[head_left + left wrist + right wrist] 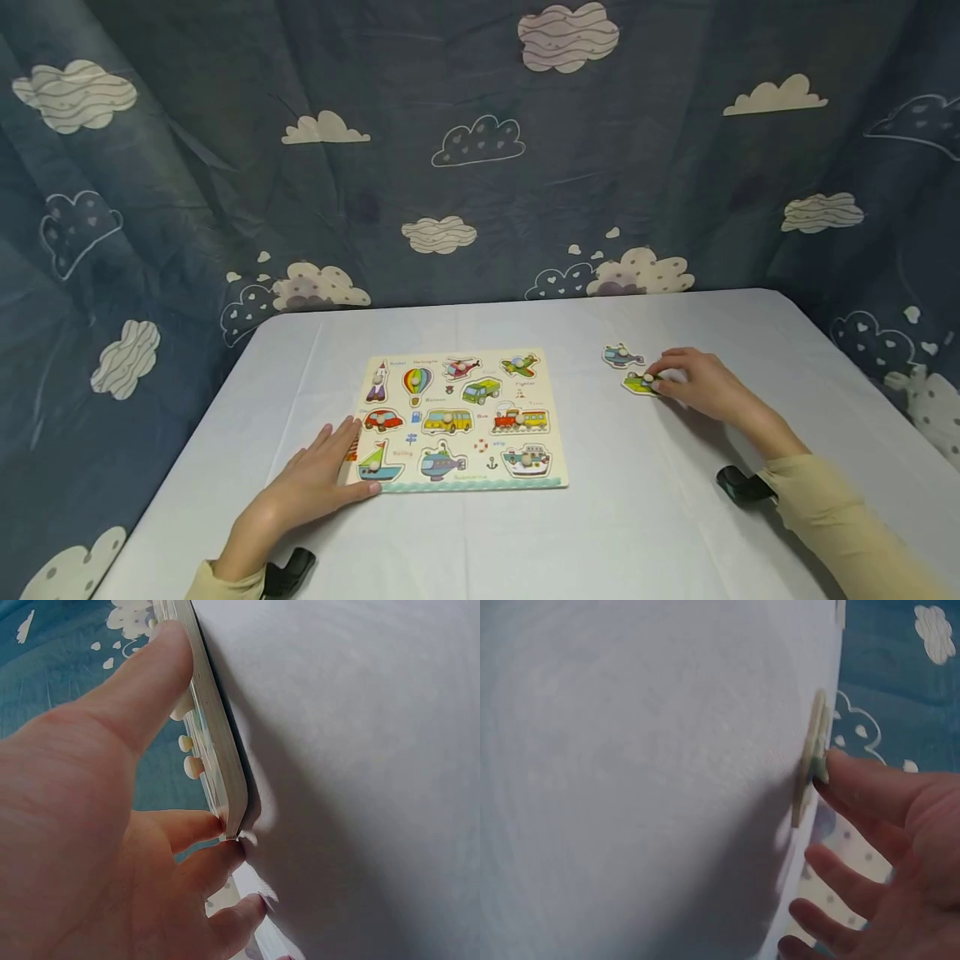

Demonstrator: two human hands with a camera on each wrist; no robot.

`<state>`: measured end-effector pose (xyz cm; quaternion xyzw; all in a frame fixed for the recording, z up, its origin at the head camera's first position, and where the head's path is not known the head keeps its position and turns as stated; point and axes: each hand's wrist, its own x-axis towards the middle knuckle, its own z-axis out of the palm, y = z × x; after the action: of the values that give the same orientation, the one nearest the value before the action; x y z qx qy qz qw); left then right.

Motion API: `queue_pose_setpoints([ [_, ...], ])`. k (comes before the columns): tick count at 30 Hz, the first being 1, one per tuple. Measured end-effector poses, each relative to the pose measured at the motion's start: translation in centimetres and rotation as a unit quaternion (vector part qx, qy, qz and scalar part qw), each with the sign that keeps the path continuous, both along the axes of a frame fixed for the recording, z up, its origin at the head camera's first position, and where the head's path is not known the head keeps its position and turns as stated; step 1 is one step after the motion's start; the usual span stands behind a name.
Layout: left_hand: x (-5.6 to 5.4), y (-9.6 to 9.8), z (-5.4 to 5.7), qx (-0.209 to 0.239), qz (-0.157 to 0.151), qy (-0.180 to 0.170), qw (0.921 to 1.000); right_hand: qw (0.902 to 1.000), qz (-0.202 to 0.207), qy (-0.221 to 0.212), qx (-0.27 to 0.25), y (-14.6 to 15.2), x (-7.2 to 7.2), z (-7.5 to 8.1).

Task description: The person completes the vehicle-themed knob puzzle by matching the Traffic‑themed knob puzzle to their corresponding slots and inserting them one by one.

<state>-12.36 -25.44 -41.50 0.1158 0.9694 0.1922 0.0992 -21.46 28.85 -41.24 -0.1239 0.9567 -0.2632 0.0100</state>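
My right hand (701,385) pinches a green vehicle-shaped puzzle piece (637,383) between thumb and fingers at its knob. In the right wrist view the piece (810,769) is seen edge-on, low over the white cloth, with the other fingers spread apart. Just beyond it lies a blue-grey puzzle piece (622,357). The left hand (318,471) rests at the near left corner of a wooden puzzle board (558,450), fingers extended along its left side and thumb at the front edge. Knobs (193,766) stand up from the board in the left wrist view.
A white cloth (510,542) covers the table. On the board are several vehicle pictures, among them a yellow bus (447,422), a train (520,419) and a sailboat (380,464). A dark cloud-patterned curtain (390,192) hangs behind. Each wrist carries a black camera mount (742,486).
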Motion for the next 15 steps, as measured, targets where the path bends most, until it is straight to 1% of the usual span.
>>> queue_pose_setpoints([
  [6, 0.0, 0.2, 0.1, 0.001, -0.004, -0.001, 1.0000, 0.9997, 0.001, 0.020, 0.012, 0.3, -0.7, -0.3],
  [12, 0.1, 0.2, 0.2, 0.004, -0.005, -0.003, 1.0000, 0.9998, -0.002, 0.010, 0.014, 0.4, -1.5, -0.3],
  [15, 0.1, 0.1, 0.1, 0.003, -0.004, -0.001, 1.0000, 0.9999, 0.003, 0.011, 0.010, 0.2, -1.8, -0.1],
])
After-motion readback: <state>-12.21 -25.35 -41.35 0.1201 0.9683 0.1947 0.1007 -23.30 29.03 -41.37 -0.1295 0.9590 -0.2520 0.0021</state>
